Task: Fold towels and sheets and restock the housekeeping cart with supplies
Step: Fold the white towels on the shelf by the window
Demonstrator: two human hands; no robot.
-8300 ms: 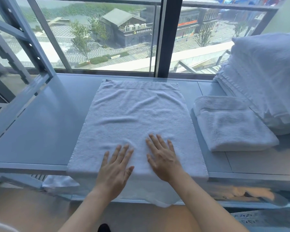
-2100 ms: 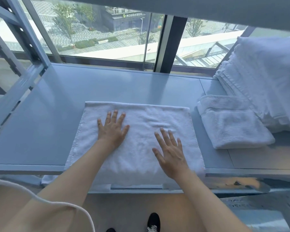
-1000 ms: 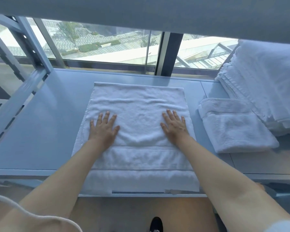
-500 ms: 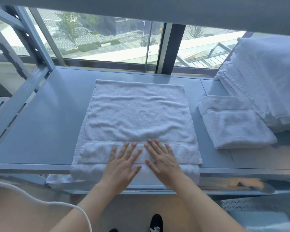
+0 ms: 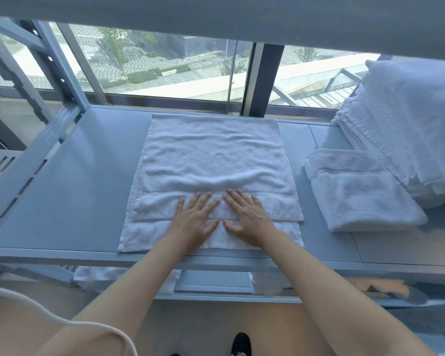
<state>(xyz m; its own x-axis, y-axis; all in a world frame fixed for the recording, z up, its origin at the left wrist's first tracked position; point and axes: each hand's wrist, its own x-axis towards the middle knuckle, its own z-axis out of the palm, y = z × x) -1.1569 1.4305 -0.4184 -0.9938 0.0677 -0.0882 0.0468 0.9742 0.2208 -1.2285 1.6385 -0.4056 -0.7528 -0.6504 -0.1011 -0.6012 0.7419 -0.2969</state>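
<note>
**A:** Lower centre of the frame: your left hand [image 5: 194, 222] and right hand [image 5: 244, 219] lie side by side, fingers straight and spread, palms flat on the white terry towel [image 5: 211, 160]. Neither grips anything. They sit on the near folded band, thumbs almost meeting.

**B:** How do I do this step well?

**A:** I'd judge this as pressing the fold flat. Sweep outward from the middle toward both side edges, keeping your palms low so the pile doesn't bunch. There's a soft ridge just above your fingertips; work that out before folding again. The layers' near edges are stepped, not flush, so square them up or the next fold may come out crooked.

**B:** Where does the towel sit?

**A:** In the middle of the frame, on the pale grey-blue metal shelf [image 5: 70, 191], its near edge close to the shelf's front lip. Some white cloth shows below the lip; I can't tell whether it belongs to this towel.

**B:** And around it?

**A:** At right centre, a smaller folded white towel [image 5: 360, 196] lies apart from yours. Behind it, at the upper right, leans a tall stack of folded white linen [image 5: 409, 119]. A slotted grey frame upright [image 5: 59, 73] stands at the upper left. Across the top, large window panes [image 5: 165, 62] show rooftops and trees outside.
</note>
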